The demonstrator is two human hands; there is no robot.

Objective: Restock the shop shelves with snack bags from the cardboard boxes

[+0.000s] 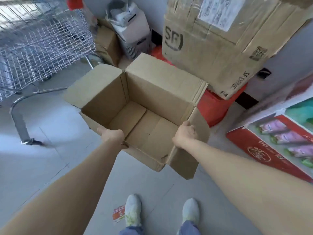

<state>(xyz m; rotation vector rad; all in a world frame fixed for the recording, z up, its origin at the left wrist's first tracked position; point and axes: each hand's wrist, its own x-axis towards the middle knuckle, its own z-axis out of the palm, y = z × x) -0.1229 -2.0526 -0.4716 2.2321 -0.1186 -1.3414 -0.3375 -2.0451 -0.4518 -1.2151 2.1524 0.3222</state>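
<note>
Both hands (111,135) (185,135) grip an open, empty cardboard box (135,99).

The large taped cardboard box (220,48) at the back bore the black letters "SF" in a curved logo on its front face, and "SF EXPRESS" ran sideways near its lower right edge. Its white shipping label (218,11) was too blurred to read. The white print on the red display carton (264,150) could not be made out.
</note>
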